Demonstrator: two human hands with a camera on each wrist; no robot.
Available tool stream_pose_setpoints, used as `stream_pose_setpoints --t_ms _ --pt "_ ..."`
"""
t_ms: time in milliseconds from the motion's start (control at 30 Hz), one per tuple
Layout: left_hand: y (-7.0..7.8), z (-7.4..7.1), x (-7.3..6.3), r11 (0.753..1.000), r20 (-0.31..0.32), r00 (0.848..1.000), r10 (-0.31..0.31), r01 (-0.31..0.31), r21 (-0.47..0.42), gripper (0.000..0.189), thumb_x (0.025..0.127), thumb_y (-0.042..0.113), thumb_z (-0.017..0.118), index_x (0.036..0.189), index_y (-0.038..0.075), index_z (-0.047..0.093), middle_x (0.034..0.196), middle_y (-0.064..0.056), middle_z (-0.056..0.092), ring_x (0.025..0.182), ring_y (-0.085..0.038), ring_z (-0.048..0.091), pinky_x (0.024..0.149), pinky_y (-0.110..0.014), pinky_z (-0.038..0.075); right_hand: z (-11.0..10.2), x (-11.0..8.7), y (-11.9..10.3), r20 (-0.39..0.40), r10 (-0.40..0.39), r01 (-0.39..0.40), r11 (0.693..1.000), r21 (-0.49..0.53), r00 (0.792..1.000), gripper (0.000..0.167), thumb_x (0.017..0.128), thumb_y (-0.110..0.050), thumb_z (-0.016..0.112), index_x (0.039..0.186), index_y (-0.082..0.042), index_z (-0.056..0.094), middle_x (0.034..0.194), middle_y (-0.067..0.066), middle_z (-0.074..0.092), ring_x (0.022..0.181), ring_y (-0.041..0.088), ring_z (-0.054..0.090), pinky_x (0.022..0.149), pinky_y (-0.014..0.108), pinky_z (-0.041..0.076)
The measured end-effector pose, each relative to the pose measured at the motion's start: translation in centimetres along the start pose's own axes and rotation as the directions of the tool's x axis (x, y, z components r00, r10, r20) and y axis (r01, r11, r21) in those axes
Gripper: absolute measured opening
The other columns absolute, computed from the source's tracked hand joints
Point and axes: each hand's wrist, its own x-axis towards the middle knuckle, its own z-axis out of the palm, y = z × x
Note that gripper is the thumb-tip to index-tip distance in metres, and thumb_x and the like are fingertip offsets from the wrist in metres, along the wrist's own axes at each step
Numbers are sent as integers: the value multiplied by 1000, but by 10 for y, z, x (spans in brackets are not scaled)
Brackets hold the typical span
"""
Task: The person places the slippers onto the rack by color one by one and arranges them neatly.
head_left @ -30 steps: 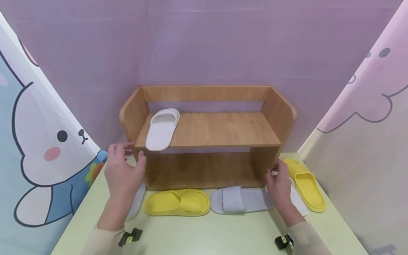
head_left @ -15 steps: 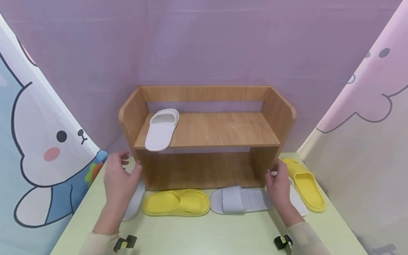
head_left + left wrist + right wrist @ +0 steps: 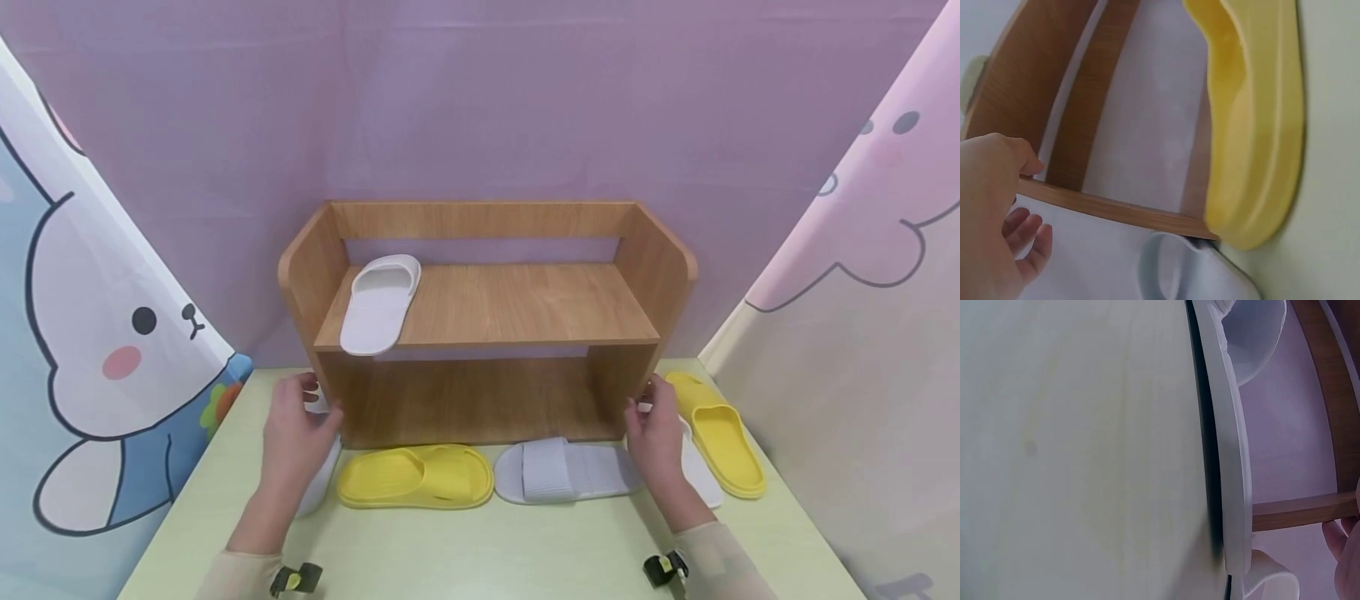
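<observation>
In the head view a two-tier wooden shoe rack (image 3: 487, 304) stands against the backdrop, a white slipper (image 3: 381, 306) at the left of its upper shelf. My left hand (image 3: 294, 429) is at the lower front of the left side panel. The left wrist view shows its thumb (image 3: 1032, 164) over the panel's edge and its loosely bent fingers (image 3: 1027, 236) outside, with a gap. My right hand (image 3: 654, 429) holds the right panel's lower front edge between thumb and fingers. In the right wrist view, fingertips (image 3: 1335, 539) sit close against that panel; the hand is mostly cut off.
Before the rack lie a yellow slipper (image 3: 416, 477) and a light grey slipper (image 3: 566, 472). Another grey slipper (image 3: 321, 479) is partly behind my left hand. On the right are a white slipper (image 3: 699, 471) and a yellow slipper (image 3: 717, 437), on the pale green table (image 3: 480, 550).
My left hand has come down along the left panel from the upper shelf's level, moving out and then back toward the panel. My right hand stays in place.
</observation>
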Motion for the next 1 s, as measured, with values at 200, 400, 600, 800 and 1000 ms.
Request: stream_pose_setpoints --t_ms 200,400,600,800,1000 --pt "-14 7 -2 999 42 999 -1 3 -36 52 97 6 77 141 -2 52 130 -19 58 116 -37 64 93 -57 62 1 0 2 -8 -9 9 1000 -6 1000 56 100 9 68 151 -1 48 128 21 61 104 37 70 79 6 49" --pt "-26 12 -2 998 80 996 -26 31 -52 58 98 6 76 149 0 50 134 -19 61 122 -40 66 99 -60 62 1 -1 0 4 14 -14 1000 -10 1000 58 100 8 69 153 -4 47 130 20 60 106 35 70 80 0 43" --pt "-29 14 -3 998 113 993 -22 29 -59 63 99 6 77 156 2 50 140 -21 64 126 -44 68 100 -60 62 0 -1 -1 6 16 -16 1000 1 1000 58 100 7 68 153 -4 47 129 21 60 105 36 70 80 -1 42" --pt "-29 14 -4 996 117 993 -24 34 -77 68 99 3 80 160 7 51 144 -20 65 128 -42 68 99 -57 63 0 -1 -1 10 30 -30 1000 1 999 59 101 7 68 155 -6 46 130 20 60 107 35 69 80 -1 42" --pt "-31 18 -3 994 101 995 -29 39 -105 66 100 3 80 160 10 53 143 -18 67 127 -40 70 95 -54 64 0 0 -1 7 11 -11 1000 2 1000 60 100 8 69 154 -5 47 132 20 59 111 35 68 81 -1 42"
